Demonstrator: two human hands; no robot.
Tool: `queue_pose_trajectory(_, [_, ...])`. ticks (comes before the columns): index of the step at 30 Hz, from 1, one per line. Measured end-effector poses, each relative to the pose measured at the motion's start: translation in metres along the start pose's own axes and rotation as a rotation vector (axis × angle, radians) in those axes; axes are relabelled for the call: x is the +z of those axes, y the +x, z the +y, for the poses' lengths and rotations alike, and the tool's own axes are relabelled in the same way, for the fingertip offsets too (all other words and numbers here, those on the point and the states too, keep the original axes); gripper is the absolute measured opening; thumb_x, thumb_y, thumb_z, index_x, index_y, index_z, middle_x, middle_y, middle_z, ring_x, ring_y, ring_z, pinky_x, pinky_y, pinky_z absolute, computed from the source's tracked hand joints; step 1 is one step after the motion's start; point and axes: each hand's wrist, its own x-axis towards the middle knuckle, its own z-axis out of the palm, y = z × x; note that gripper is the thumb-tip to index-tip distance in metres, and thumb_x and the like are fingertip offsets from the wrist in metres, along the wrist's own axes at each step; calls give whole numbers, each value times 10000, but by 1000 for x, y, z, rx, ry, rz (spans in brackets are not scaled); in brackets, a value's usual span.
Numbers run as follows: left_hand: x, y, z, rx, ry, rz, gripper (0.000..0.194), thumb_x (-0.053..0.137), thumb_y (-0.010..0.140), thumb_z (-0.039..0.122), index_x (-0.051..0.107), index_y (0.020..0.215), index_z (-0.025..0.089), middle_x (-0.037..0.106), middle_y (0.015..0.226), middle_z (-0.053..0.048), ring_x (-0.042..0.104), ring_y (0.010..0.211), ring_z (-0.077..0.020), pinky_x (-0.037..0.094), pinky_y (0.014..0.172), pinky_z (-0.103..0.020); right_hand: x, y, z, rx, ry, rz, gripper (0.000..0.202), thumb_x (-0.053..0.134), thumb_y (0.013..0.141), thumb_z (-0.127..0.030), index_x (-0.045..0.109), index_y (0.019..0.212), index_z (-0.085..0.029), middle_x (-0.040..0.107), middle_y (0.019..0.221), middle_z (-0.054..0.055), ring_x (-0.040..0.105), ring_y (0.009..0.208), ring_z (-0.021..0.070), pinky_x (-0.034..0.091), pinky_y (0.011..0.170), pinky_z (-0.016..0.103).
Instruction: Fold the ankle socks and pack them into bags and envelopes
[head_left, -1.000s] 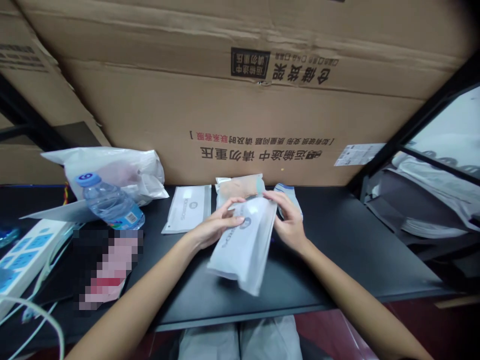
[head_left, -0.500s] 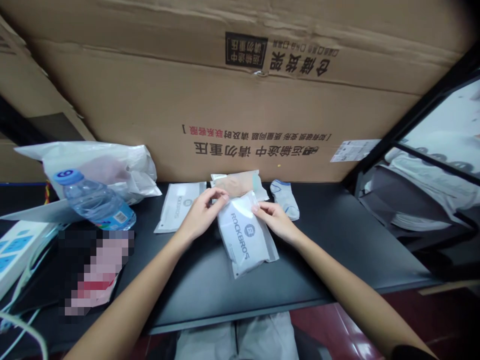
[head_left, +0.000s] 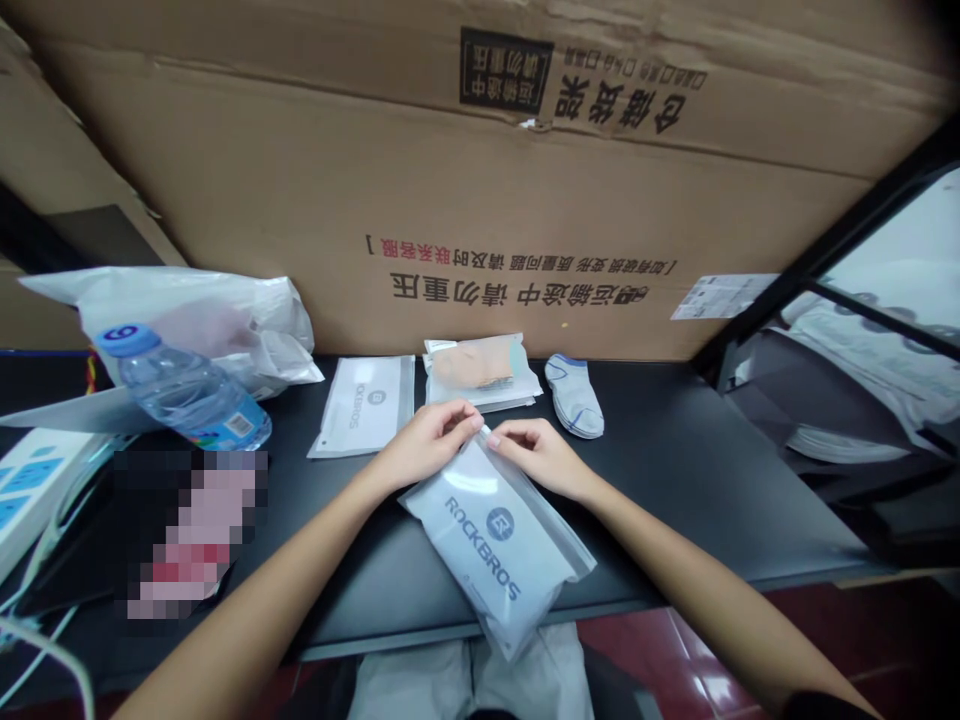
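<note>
Two hands, left hand [head_left: 424, 448] and right hand [head_left: 540, 455], each grip pinched shut on the top edge of the ROCKBROS pouch [head_left: 499, 540] lying on the tabletop [head_left: 675, 470]. Behind: flat pouch [head_left: 364, 405], sock [head_left: 574, 395], water bottle [head_left: 187, 390], cardboard box [head_left: 450, 200].

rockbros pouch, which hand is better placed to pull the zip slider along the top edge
Right, probably. The right hand has its fingertips on the small white slider at the top edge of the ROCKBROS pouch, while the left hand pinches the pouch corner beside it, well set to steady it.

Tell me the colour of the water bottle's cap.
Blue, with a white mark on top; the water bottle's cap shows in the head view.
</note>
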Motion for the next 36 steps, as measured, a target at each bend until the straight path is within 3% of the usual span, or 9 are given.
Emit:
queue_pose_trajectory(5, [14, -2, 4, 51, 113, 18, 342, 495, 1053, 484, 639, 927, 200, 595, 744, 14, 504, 667, -160, 367, 635, -274, 5, 2, 1, -46, 12, 69, 469, 695, 919, -637, 694, 839, -175, 600, 743, 0, 473, 665, 136, 371, 603, 252])
queue_pose_trajectory(8, [12, -1, 3, 48, 181, 96, 313, 478, 1058, 451, 617, 918, 209, 604, 740, 16, 521, 675, -166, 374, 667, -285, 4, 3, 2, -54, -21, 83, 435, 685, 931, -596, 669, 816, -177, 583, 719, -5, 451, 632, 126, 354, 575, 249])
queue_pose_trajectory(11, [-11, 2, -4, 16, 233, 219, 305, 476, 1046, 454, 605, 914, 211, 596, 739, 15, 532, 688, -175, 377, 673, -290, -2, 3, 1, -39, -43, 68, 375, 708, 919, -526, 671, 801, -172, 601, 701, -6, 474, 613, 120, 375, 568, 245])
queue_pose_trajectory(16, [-65, 4, -27, -73, 304, 539, 272, 510, 1008, 455, 594, 917, 212, 638, 810, 5, 570, 744, -184, 410, 700, -283, -6, 0, 1, 74, 21, -76, 317, 704, 913, -480, 675, 810, -182, 668, 665, 3, 600, 586, 135, 482, 568, 252])
queue_pose_trajectory(19, [-77, 4, -35, -105, 314, 629, 261, 513, 1006, 440, 592, 909, 210, 653, 832, 4, 574, 754, -179, 428, 725, -277, -3, -3, 3, 108, 43, -128, 289, 694, 927, -450, 667, 818, -183, 703, 682, 17, 654, 597, 142, 524, 572, 253])
queue_pose_trajectory(23, [-69, 4, -30, -72, 252, 603, 258, 511, 1013, 437, 571, 909, 208, 629, 838, 8, 548, 735, -162, 435, 721, -261, 0, -5, 4, 41, 9, -121, 265, 666, 976, -418, 689, 870, -176, 705, 751, 21, 668, 654, 134, 533, 613, 243])
queue_pose_trajectory(26, [-58, 4, -19, -19, 192, 573, 277, 532, 1014, 460, 576, 913, 206, 590, 813, 17, 522, 705, -149, 416, 667, -247, 1, -5, 4, -61, 56, -46, 289, 634, 1013, -440, 703, 1160, -201, 702, 891, 20, 662, 701, 129, 554, 652, 251])
queue_pose_trajectory(29, [-46, 4, -10, 23, 142, 536, 294, 551, 1016, 477, 592, 916, 204, 574, 805, 20, 509, 676, -139, 392, 615, -238, 2, -5, 4, -121, 74, -93, 421, 625, 1028, -445, 619, 1409, -265, 693, 1020, 24, 642, 719, 126, 551, 645, 251])
queue_pose_trajectory(36, [-11, 2, -3, 56, 67, 426, 312, 576, 1030, 483, 671, 951, 197, 699, 845, -9, 582, 667, -150, 416, 595, -244, 8, -8, 5, -197, -131, -163, 414, 624, 1027, -379, 673, 1424, -275, 744, 997, 17, 587, 688, 140, 480, 617, 258])
